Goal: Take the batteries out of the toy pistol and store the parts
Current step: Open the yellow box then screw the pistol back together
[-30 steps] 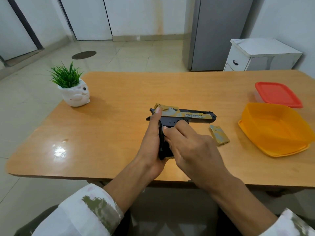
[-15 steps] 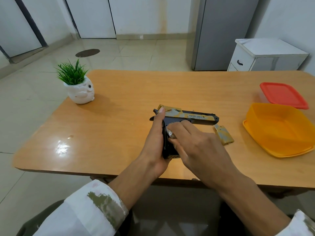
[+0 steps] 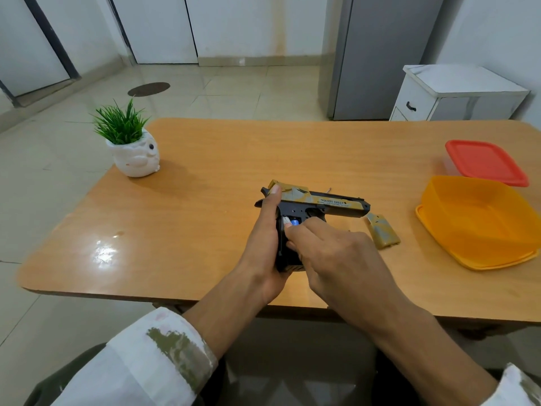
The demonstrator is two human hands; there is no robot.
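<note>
Head camera looks down on a wooden table (image 3: 205, 200), where a toy pistol (image 3: 330, 202) lies on its side near the front edge, muzzle to the right. The left grip (image 3: 265, 241), a bare hand, is closed round the pistol's black handle from the left, one fingertip pressed on the rear of the tan slide. The handle's side is uncovered, and the ends of the batteries (image 3: 289, 221), one silver-white and one blue, show in the compartment. The right grip (image 3: 342, 259) comes in over the pistol's handle from the right, fingers curled, with the fingertips on the batteries; whether they actually pinch one cannot be told. A tan cover panel (image 3: 382, 231) lies flat just right of the pistol, below its muzzle. Farther right of the pistol sits an open orange container (image 3: 480, 221), and behind that a red-lidded box (image 3: 486, 162). Well to the pistol's left and farther back stands a white pot of green grass (image 3: 136, 155).
</note>
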